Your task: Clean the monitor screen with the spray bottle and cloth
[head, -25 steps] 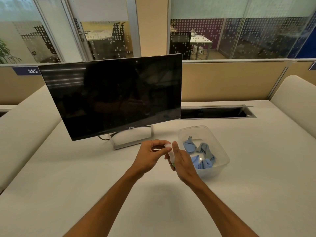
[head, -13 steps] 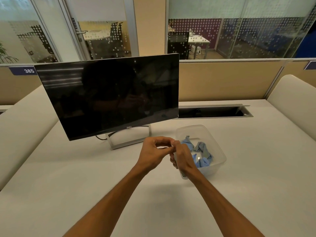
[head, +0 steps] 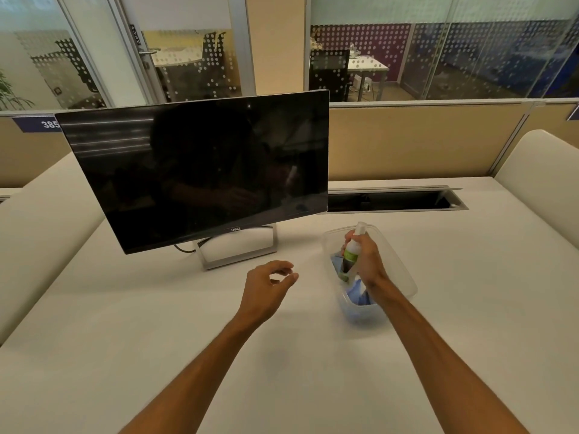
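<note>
A black monitor point(head: 200, 170) stands on a silver stand on the white desk, its screen dark and tilted. My right hand point(head: 368, 261) grips a small white spray bottle point(head: 352, 250) with a green label, upright over a clear plastic tub point(head: 404, 277). Blue cloth point(head: 360, 294) lies crumpled in the tub, partly hidden by my hand. My left hand point(head: 269, 286) hovers over the desk in front of the stand, fingers curled and apart, holding nothing that I can see.
A long cable slot point(head: 391, 200) is cut into the desk point(head: 156, 339) behind the tub. Padded cream side panels rise at the left point(head: 37, 214) and right point(head: 539, 177) edges. A tan partition point(head: 407, 139) with glass above closes the back.
My hands were together at the bottle's top; now they have parted. The right hand moved right over the tub with the bottle. The left hand drew back and opened.
</note>
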`<action>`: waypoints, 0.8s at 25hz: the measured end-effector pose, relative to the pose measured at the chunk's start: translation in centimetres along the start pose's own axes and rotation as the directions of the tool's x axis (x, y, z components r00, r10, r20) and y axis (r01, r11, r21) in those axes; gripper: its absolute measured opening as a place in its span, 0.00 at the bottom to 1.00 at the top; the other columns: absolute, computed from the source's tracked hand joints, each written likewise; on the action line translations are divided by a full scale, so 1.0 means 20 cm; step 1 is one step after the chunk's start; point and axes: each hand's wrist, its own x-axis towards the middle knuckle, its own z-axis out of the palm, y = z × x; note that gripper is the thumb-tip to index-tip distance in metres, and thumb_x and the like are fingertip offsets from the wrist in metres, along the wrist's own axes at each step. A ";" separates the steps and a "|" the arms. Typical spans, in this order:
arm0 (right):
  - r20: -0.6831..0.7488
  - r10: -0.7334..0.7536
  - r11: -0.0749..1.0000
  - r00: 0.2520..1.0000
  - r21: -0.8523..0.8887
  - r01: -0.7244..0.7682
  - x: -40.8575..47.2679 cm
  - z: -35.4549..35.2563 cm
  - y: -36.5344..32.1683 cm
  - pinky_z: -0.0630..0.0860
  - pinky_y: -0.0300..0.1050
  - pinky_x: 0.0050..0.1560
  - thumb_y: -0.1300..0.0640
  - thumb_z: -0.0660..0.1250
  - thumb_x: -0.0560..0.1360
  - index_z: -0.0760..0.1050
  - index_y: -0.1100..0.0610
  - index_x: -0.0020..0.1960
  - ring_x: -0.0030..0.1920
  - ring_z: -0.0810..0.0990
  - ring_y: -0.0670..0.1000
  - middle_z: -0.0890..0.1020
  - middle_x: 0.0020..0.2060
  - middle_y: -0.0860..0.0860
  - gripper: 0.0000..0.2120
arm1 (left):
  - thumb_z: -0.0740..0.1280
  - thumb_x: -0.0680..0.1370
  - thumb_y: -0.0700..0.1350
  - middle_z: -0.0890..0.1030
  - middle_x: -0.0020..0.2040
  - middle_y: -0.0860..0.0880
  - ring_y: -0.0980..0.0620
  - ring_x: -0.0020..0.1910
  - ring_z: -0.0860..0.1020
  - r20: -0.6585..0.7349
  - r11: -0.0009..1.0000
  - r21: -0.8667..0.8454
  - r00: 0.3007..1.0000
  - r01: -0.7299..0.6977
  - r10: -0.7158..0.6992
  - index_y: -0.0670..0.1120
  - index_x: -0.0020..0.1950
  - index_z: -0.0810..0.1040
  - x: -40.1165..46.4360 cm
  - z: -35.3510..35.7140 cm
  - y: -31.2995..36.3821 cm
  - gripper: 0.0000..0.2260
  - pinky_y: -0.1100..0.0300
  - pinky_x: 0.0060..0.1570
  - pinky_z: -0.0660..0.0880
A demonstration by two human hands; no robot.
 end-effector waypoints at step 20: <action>-0.116 -0.352 0.710 0.929 -0.679 0.185 0.39 -0.14 0.11 0.75 0.58 0.55 0.39 0.68 0.71 0.79 0.56 0.57 0.52 0.79 0.58 0.83 0.51 0.56 0.24 | 0.30 0.61 0.76 0.45 0.79 0.50 0.50 0.78 0.44 0.266 0.728 0.680 0.954 -0.085 -0.138 0.51 0.78 0.48 -0.06 0.02 -0.50 0.50 0.54 0.74 0.42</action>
